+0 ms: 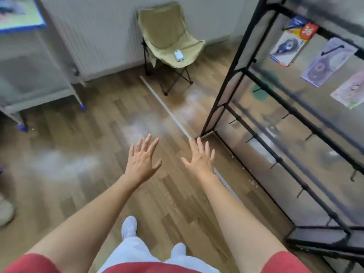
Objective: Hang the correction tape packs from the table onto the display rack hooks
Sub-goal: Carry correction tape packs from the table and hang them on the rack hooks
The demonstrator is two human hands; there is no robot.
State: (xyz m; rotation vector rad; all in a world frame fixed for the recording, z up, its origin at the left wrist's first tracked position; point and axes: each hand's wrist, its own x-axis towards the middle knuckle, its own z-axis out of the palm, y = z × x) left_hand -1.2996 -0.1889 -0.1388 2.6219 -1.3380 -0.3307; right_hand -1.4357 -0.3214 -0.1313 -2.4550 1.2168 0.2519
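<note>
My left hand [142, 159] and my right hand [200, 159] are stretched out over the wooden floor, palms down, fingers spread, holding nothing. The black display rack [262, 91] stands at the right. On its top row hang three correction tape packs: a blue and white one with a red tag [288, 46], a lilac one [327, 64] and a pale pink and green one [350, 91]. Lower bars carry several bare black hooks [250, 138]. The grey table [29, 62] is at the far left; only a blue-edged sheet [17, 12] shows on its top.
A beige folding chair [169, 42] with a small white device [178, 55] on its seat stands against the far wall. A white strip [167, 109] crosses the floor toward the rack's corner. Someone's shoe [5, 211] is at the left edge. My white shoes [129, 226] are below.
</note>
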